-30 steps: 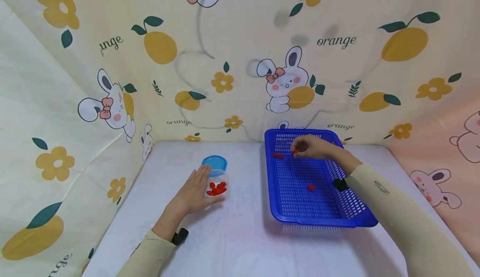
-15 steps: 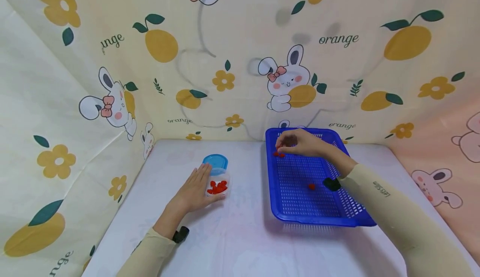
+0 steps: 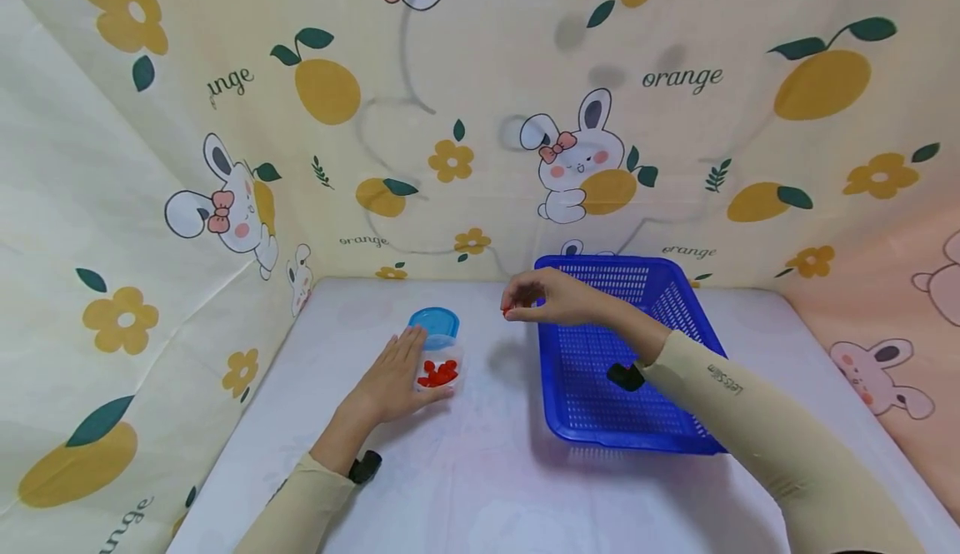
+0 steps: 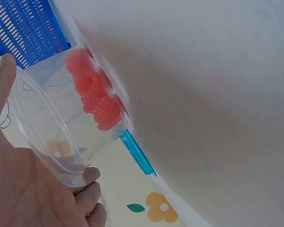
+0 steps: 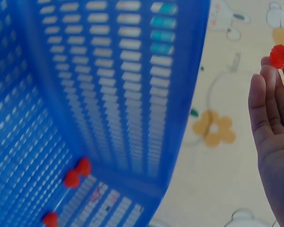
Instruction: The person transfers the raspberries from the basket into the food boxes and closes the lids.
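My left hand (image 3: 386, 383) steadies a small clear plastic container (image 4: 47, 109), its thumb along one side of the rim and its fingers along the other. Several red raspberries (image 4: 104, 113) lie inside this container. A round blue lid (image 3: 435, 322) is just beyond it. Between thumb and fingertips my right hand (image 3: 558, 297) pinches one raspberry (image 5: 279, 56), held above the table just left of the blue basket (image 3: 551, 396). Three more raspberries (image 5: 84, 166) show inside the basket in the right wrist view, while the right arm hides them in the head view.
The basket stands on the right of the white-covered table (image 3: 465, 471), its perforated walls rising higher than the container. A printed cloth (image 3: 450, 79) with rabbits and oranges hangs behind and along both sides of the table.
My right hand has moved left with the raspberry, from inside the basket, past its left rim, to over the table. The left hand has stayed at the container.
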Tool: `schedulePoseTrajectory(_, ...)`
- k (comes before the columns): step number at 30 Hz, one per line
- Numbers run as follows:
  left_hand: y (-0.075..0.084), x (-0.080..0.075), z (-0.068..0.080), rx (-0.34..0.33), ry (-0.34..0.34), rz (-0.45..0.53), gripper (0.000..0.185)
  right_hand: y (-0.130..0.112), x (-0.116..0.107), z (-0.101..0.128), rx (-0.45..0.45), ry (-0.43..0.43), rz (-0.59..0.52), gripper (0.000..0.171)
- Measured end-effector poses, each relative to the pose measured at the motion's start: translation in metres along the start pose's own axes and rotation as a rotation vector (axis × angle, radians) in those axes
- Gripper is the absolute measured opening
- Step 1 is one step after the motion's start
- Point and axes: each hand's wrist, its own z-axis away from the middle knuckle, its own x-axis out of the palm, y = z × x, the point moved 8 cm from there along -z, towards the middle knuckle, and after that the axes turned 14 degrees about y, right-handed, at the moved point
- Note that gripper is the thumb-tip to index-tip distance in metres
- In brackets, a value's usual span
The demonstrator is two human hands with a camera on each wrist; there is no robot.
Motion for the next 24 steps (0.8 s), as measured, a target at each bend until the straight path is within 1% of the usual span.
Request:
schedulePoseTrajectory(6,-0.001,0.001,0.0,0.003,0.006,0.002,0.118,-0.01,0.024,-0.012,-0.023,-0.034,-0.012,0.011)
schedulePoseTrajectory(14,-0.002,0.0,-0.001,0.012,0.008,0.001,0.118,-0.023,0.052,-0.024,-0.118,-0.071,0.012,0.007)
schedulePoseTrajectory(24,-0.002,0.001,-0.002,0.044,0.003,-0.001,0.117,-0.03,0.075,-0.035,-0.103,-0.101,0.068,0.006)
